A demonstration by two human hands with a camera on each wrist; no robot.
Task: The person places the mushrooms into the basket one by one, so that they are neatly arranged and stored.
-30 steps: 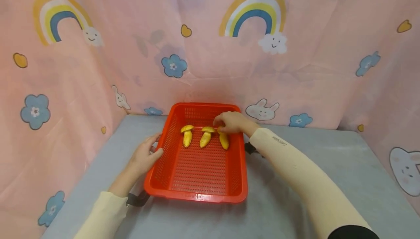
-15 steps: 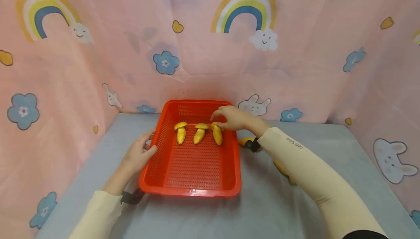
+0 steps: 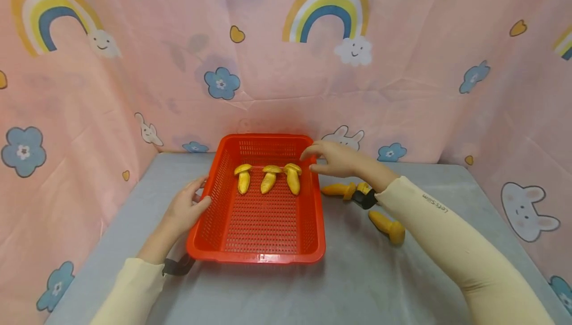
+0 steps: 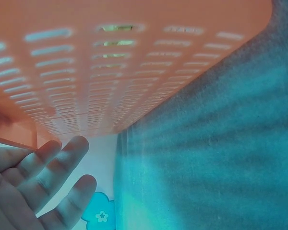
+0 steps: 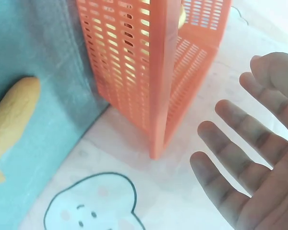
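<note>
Three yellow mushrooms stand in a row inside the red plastic basket (image 3: 254,257), the left one (image 3: 243,178), the middle one (image 3: 269,178) and the right one (image 3: 292,178). My left hand (image 3: 185,209) rests at the basket's left rim, thumb on the edge. The left wrist view shows its other fingers (image 4: 69,155) loosely straight beside the slotted wall. Over the far right rim hovers my right hand (image 3: 335,159), holding nothing. Its fingers (image 5: 233,148) are spread apart from the basket in the right wrist view.
Right of the basket, more yellow mushrooms lie on the grey table (image 3: 357,285): one (image 3: 335,189) near the basket wall, another partly behind the wrist strap (image 3: 364,199), and one (image 3: 386,227) nearer the front. A pink patterned curtain (image 3: 268,111) hangs behind and at both sides.
My right hand has let go of the right mushroom and moved right, out over the rim. Mushrooms on the table have come into view from behind the arm. The left hand stays at the rim.
</note>
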